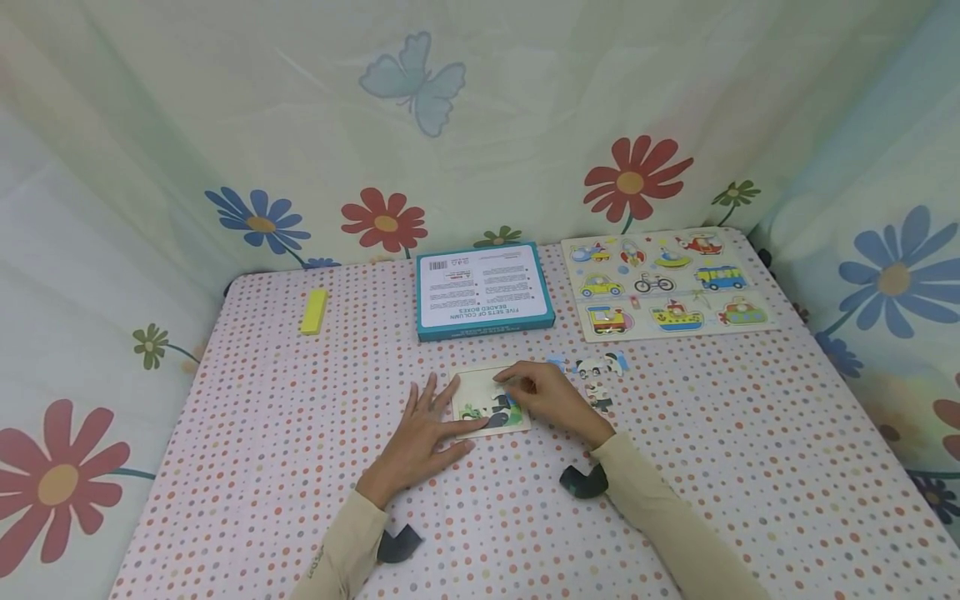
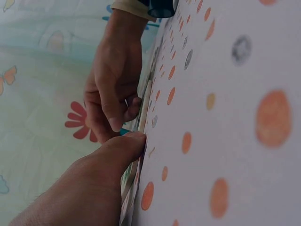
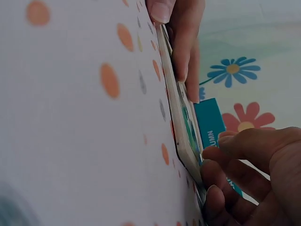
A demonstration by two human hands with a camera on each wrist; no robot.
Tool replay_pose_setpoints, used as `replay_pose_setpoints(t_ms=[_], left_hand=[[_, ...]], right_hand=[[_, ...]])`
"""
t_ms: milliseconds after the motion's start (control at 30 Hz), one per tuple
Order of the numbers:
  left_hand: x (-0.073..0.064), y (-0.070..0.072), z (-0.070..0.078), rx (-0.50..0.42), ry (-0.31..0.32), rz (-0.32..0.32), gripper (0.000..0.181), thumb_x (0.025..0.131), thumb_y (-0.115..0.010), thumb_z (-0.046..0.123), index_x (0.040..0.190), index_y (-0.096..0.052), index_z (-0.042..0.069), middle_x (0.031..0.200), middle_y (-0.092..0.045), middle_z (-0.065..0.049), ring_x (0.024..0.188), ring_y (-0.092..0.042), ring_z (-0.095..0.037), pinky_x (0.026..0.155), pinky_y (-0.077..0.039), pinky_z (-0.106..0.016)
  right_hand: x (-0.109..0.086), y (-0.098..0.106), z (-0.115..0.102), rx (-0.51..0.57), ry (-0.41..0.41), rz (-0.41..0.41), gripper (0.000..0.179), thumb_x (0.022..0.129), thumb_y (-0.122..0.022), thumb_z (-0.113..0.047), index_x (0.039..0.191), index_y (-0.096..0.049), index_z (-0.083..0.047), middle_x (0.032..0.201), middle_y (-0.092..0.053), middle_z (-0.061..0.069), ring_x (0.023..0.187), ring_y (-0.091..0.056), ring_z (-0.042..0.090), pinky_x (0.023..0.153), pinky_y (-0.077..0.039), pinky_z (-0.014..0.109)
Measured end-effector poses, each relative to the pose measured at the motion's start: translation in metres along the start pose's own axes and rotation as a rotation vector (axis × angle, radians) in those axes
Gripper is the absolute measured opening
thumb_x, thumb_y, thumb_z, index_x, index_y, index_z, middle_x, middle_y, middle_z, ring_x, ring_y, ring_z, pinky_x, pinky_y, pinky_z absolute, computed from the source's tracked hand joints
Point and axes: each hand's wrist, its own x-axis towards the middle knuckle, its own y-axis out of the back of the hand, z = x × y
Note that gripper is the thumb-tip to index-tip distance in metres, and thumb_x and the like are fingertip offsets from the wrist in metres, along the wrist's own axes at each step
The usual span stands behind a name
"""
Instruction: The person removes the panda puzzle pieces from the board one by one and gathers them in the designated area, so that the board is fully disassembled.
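A small square wooden puzzle board (image 1: 471, 385) lies on the table, its lower part filled with green, black and blue picture pieces. My left hand (image 1: 420, 437) spreads over its left side, fingertips on the left edge and thumb reaching along the near edge. Over the board's right half, my right hand (image 1: 551, 396) has curled fingers and pinches a puzzle piece that they mostly hide. In the right wrist view, thumb and fingers come together right at the board's rim (image 3: 176, 122). Loose panda puzzle pieces (image 1: 590, 368) lie just right of the board.
Beyond the board lies a teal and white box (image 1: 483, 292). A wooden vehicle puzzle (image 1: 667, 287) is at the back right, and a yellow block (image 1: 314, 312) at the back left. A flowered curtain (image 1: 510, 125) hangs behind the dotted tablecloth (image 1: 247, 467).
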Motion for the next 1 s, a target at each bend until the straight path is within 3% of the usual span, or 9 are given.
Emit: replay_pose_setpoints(t_ms=[167, 533, 767, 1000], left_hand=[[-0.0005, -0.0008, -0.0001, -0.003, 0.003, 0.003, 0.037, 0.095, -0.048, 0.054, 0.132, -0.053, 0.049, 0.161, -0.012, -0.003, 0.147, 0.003, -0.037, 0.116, 0.005, -0.057], [-0.0014, -0.0004, 0.0006, 0.004, 0.003, 0.002, 0.037, 0.096, -0.048, 0.054, 0.132, -0.053, 0.049, 0.161, -0.012, -0.003, 0.147, 0.002, -0.037, 0.116, 0.004, -0.058], [-0.0014, -0.0003, 0.0009, 0.005, 0.008, -0.002, 0.037, 0.096, -0.048, 0.054, 0.132, -0.053, 0.048, 0.161, -0.012, -0.002, 0.147, 0.002, -0.037, 0.116, 0.004, -0.057], [0.0, 0.0009, 0.0005, 0.014, 0.01, -0.008, 0.038, 0.096, -0.046, 0.055, 0.132, -0.053, 0.048, 0.161, -0.011, -0.003, 0.147, 0.003, -0.037, 0.116, 0.004, -0.056]], right_hand=[[0.0002, -0.0019, 0.0013, -0.016, -0.007, -0.011, 0.022, 0.09, -0.065, -0.007, 0.11, -0.072, -0.012, 0.067, -0.056, -0.005, 0.054, -0.044, 0.009, 0.049, -0.038, 0.022], [-0.0005, -0.0022, 0.0026, 0.02, -0.016, -0.018, 0.021, 0.09, -0.064, -0.004, 0.106, -0.073, -0.014, 0.073, -0.06, -0.003, 0.058, -0.046, 0.012, 0.052, -0.041, 0.023], [-0.0008, -0.002, 0.0036, 0.023, 0.0, 0.015, 0.021, 0.089, -0.063, -0.003, 0.102, -0.074, -0.016, 0.091, -0.066, -0.001, 0.065, -0.049, 0.014, 0.058, -0.044, 0.025], [0.0004, -0.0019, 0.0033, -0.013, 0.035, 0.06, 0.018, 0.089, -0.065, -0.004, 0.098, -0.075, -0.016, 0.091, -0.066, -0.003, 0.074, -0.047, 0.016, 0.067, -0.043, 0.03]])
